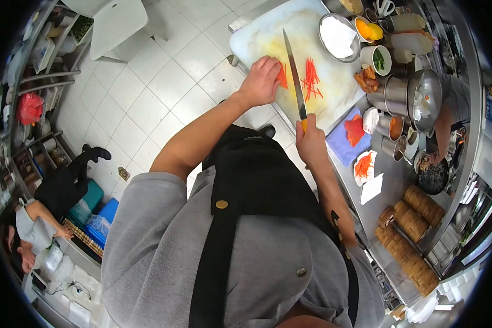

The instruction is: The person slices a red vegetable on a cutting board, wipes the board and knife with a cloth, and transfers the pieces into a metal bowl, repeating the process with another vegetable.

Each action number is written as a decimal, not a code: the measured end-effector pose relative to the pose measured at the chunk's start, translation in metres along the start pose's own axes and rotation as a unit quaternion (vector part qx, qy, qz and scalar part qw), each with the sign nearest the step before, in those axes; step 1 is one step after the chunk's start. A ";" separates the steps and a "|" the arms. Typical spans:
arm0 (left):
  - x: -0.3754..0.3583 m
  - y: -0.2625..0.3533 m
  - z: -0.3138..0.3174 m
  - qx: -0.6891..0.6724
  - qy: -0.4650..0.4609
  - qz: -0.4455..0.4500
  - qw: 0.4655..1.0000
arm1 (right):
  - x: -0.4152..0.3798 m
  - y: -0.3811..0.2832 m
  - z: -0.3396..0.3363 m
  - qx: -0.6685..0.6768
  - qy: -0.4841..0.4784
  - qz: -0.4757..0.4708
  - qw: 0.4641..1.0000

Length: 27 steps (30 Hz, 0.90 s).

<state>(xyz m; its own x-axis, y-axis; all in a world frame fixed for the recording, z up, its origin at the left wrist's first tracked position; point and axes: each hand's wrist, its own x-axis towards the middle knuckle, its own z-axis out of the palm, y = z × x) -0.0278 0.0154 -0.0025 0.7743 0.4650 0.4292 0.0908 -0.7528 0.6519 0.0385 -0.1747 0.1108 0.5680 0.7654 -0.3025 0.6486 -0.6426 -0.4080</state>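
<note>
My right hand (311,143) is wrapped round the yellow handle of a long knife (294,68), whose blade points away over the white cutting board (333,117). At the board's left side, my left hand (261,82) presses with bent fingers on an orange-red piece (282,75). The blade lies just right of that piece, with a small gap between them. Thin red-orange strips (310,79) lie in a loose pile to the right of the blade.
Beyond the board's right edge are a metal bowl (339,37), a bowl of greens (375,60) and metal pots. Nearer are a purple cloth (349,139), a plate of shreds (364,167) and bamboo steamers (407,259). One person (35,224) is at left, another's arm (445,128) at right.
</note>
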 end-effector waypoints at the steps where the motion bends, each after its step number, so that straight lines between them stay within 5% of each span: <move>1: 0.000 0.000 -0.001 0.000 -0.001 0.000 1.000 | -0.005 0.003 0.003 -0.010 -0.009 -0.002 1.000; 20: 0.003 0.001 0.000 0.027 -0.026 0.009 0.999 | -0.013 0.029 0.050 -0.009 -0.020 -0.028 0.999; 27: 0.000 0.002 0.000 0.045 -0.033 0.008 0.998 | -0.023 0.026 0.018 0.013 -0.008 -0.005 1.000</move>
<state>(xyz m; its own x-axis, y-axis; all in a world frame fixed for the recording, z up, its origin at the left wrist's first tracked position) -0.0276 0.0143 -0.0013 0.8154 0.4232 0.3950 0.1319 -0.8002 0.5851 0.0334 -0.2082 0.0913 0.5532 0.7722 -0.3125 0.6406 -0.6341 -0.4331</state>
